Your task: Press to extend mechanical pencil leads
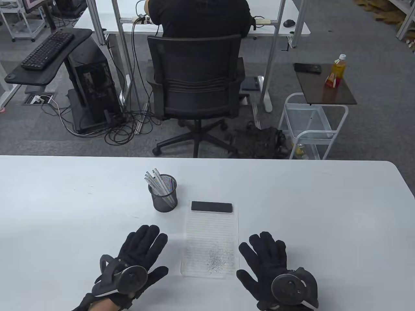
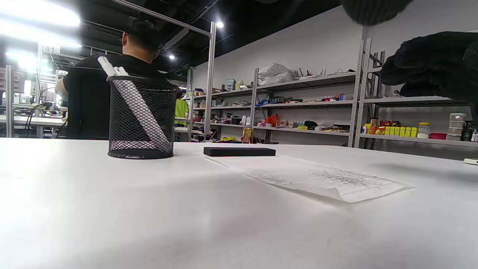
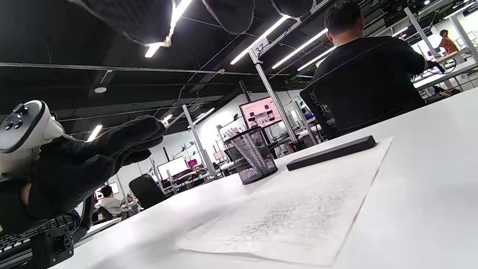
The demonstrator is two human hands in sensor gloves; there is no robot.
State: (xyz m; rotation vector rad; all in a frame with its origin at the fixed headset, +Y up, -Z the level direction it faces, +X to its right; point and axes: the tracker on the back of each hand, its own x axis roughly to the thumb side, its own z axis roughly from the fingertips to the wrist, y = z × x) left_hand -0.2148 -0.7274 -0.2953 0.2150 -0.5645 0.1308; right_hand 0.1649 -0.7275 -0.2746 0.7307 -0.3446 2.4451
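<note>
Several white mechanical pencils [image 1: 158,185] stand in a black mesh cup [image 1: 163,199] near the table's middle; the cup also shows in the left wrist view [image 2: 141,116] and the right wrist view [image 3: 251,155]. A lined sheet of paper [image 1: 210,241] with grey pencil marks lies in front of it, a black bar [image 1: 211,206] on its far edge. My left hand [image 1: 139,256] is open, fingers spread, left of the paper and holds nothing. My right hand [image 1: 270,259] is open to the paper's right and holds nothing.
The white table [image 1: 324,207] reaches to its far edge and a rounded right corner. Beyond it a person sits in a black office chair [image 1: 196,87]. A white trolley [image 1: 313,126] stands on the floor at the far right.
</note>
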